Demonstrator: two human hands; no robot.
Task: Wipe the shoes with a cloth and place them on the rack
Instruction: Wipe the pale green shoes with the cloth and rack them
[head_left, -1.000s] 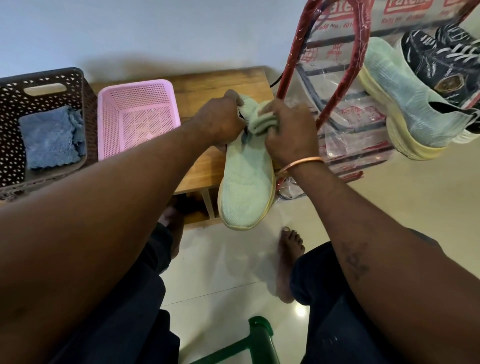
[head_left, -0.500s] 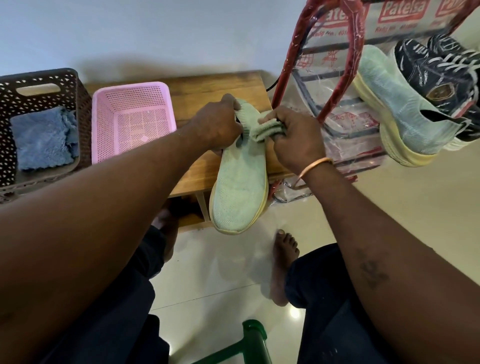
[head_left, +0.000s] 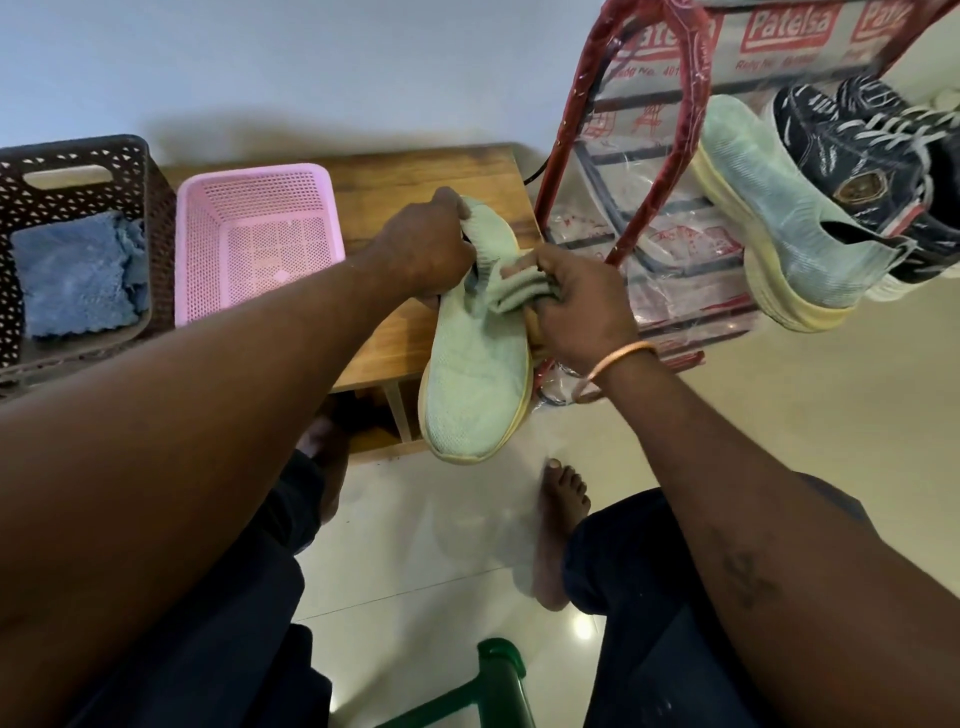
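A pale green knit shoe (head_left: 475, 379) with a yellow sole hangs in the air in front of me, toe pointing toward me. My left hand (head_left: 428, 247) grips its heel collar. My right hand (head_left: 579, 306) holds a bunched pale green cloth (head_left: 519, 291) against the shoe's opening, on its right side. At the upper right stands the red-framed shoe rack (head_left: 691, 88), wrapped in clear plastic. On it sit the matching green shoe (head_left: 774, 208) and a black shoe with white laces (head_left: 857, 156).
A low wooden table (head_left: 400, 171) stands behind the held shoe. On it are a pink perforated basket (head_left: 254, 182) and a brown basket (head_left: 78, 161) with a blue cloth (head_left: 78, 275) inside. My bare foot (head_left: 558, 525) rests on the tiled floor. A green stool frame (head_left: 498, 675) is at the bottom.
My right hand with the cloth has slid from the top of the shoe's opening down to its right side. The shoe has swung slightly so its toe points a bit more leftward.
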